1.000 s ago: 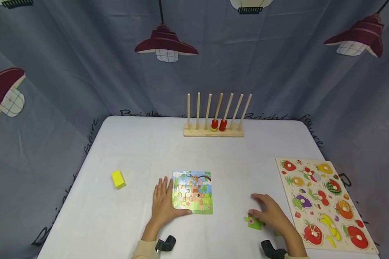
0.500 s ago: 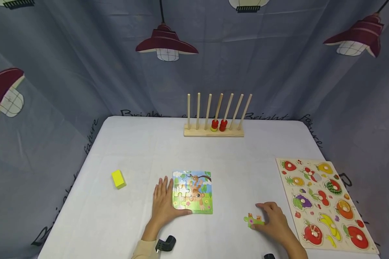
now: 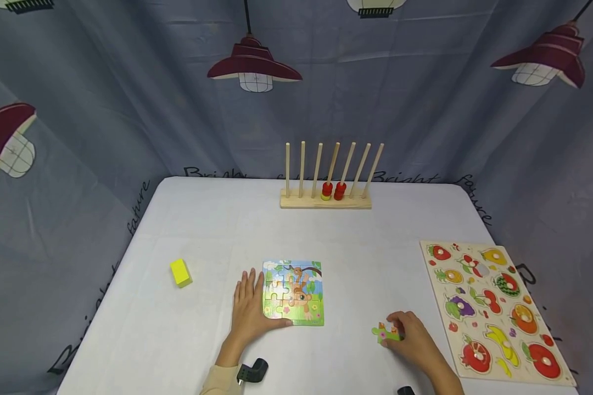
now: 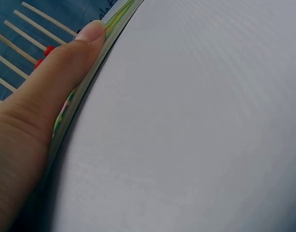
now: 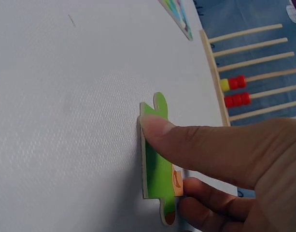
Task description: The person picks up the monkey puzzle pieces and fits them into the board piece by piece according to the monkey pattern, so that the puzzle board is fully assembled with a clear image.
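Note:
A jigsaw puzzle point(image 3: 301, 315) with a picture of animals on blue and green lies in the middle front of the table. Along its left side lies my left hand point(image 3: 249, 312), fingers extended, with the thumb on the lower edge; the left wrist view shows that thumb point(image 4: 65, 63) over the board's edge. To the right of the puzzle, my right hand point(image 3: 415, 340) pinches a green puzzle piece point(image 3: 383, 336) with orange parts. Up close in the right wrist view, the thumb presses on the piece's green face point(image 5: 160, 179) and curled fingers lie at its far side.
A wooden rack point(image 3: 301, 203) with upright pegs and red and yellow beads stands at the back. At the right lies a fruit puzzle board point(image 3: 437, 307). A yellow block point(image 3: 180, 273) sits at the left. A grey curtain hangs behind the table.
My right hand has shifted a little, and its fingers have closed in from a wider spread to pinch the puzzle piece. My left hand and the jigsaw puzzle stay put.

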`<state>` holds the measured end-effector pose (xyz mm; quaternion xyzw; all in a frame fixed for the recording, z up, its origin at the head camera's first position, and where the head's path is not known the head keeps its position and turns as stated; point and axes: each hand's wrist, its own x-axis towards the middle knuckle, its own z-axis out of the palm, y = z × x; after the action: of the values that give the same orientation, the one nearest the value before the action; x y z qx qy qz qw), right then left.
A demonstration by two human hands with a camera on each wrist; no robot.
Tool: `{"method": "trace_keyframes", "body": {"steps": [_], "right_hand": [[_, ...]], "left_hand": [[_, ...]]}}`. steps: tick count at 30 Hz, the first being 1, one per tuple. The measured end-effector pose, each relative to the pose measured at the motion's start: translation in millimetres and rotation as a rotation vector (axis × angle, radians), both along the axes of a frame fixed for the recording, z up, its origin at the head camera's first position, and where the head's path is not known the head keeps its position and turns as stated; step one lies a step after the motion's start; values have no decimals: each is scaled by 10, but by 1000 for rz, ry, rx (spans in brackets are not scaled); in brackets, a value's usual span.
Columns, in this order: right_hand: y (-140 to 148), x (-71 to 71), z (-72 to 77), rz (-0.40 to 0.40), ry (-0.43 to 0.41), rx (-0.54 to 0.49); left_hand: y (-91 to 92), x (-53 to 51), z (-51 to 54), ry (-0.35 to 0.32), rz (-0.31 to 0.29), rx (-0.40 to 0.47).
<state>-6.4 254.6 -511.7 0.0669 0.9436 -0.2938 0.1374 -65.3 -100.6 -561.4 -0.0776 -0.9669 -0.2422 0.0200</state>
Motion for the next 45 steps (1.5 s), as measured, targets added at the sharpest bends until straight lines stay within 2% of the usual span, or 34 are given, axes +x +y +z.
{"method": "trace_keyframes", "body": {"steps": [8,16,24,30,39,42,45], "right_hand": [[-21,-3,11,11,-11,-24],[-37,5,8,39,67,16],[-52,-61,-9,16,45,-28],[-70,-87,-29,-2,92,-10],[-61,-152,-68,1,179,-112],[-90,-195,-88,-6,184,-160],[-179,-256,-100,-29,164,-249]], "left_hand": [[-4,2,-1,-9,-2,1],[-5,-2,-19,-18,-1,-2],[-5,-8,-12,-12,1,-1],[-7,-5,-27,-6,-1,0],[-2,0,-20,5,2,-6],[-3,0,-19,5,2,-6],[-6,-1,-22,6,3,-9]]}}
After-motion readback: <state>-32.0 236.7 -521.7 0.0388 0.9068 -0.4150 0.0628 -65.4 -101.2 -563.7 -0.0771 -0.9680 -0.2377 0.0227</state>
